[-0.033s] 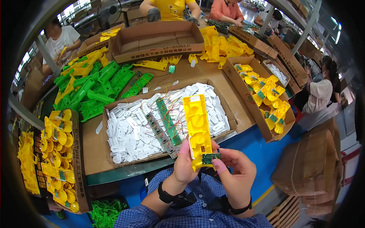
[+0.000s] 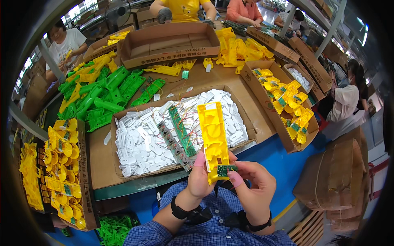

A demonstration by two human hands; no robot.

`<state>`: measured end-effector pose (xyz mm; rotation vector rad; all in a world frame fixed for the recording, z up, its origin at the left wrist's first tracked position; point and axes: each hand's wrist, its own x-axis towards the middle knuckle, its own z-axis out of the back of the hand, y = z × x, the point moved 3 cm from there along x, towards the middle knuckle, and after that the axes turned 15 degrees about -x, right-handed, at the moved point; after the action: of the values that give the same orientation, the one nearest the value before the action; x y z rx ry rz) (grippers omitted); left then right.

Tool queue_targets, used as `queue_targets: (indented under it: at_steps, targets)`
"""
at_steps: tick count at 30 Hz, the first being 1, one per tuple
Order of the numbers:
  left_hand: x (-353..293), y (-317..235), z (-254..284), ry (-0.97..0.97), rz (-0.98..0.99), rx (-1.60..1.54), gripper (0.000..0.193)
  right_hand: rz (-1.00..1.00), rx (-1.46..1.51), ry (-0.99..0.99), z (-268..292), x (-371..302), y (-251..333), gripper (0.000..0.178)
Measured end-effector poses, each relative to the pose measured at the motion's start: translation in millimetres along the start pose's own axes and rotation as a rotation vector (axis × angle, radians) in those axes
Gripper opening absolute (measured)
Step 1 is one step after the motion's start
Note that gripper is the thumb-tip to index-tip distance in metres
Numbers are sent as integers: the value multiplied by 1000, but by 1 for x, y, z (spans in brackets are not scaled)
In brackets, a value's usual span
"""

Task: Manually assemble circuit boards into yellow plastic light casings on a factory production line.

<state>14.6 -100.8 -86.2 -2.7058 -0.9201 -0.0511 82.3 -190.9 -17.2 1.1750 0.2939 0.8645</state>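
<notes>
The left hand clasps the yellow plastic shell upright; the right hand pinches a small green circuit board against its lower end.

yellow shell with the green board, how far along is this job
Done, it seems: the box at right holds yellow parts with green boards fitted. In hand: the left hand grips a long yellow shell while the right hand presses a small green board at its lower end. Left: many bare yellow shells piled behind, and board strips waiting in the white-parts box.
</notes>
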Motion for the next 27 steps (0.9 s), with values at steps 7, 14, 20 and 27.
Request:
queue_targets:
  at_steps: [7,14,20,27]
  targets:
    - [-1,5,5,6,-8,130,49,166,-190,-38,-6,2,5,21]
    - [0,5,0,16,-75,372,67,339,-326,-74,-7,1,7,18]
    - [-2,6,-3,61,-100,459,79,284,-295,-108,-6,4,2,14]
    - [-3,5,2,94,-273,564,62,43,-16,-44,-11,11,-10,9]
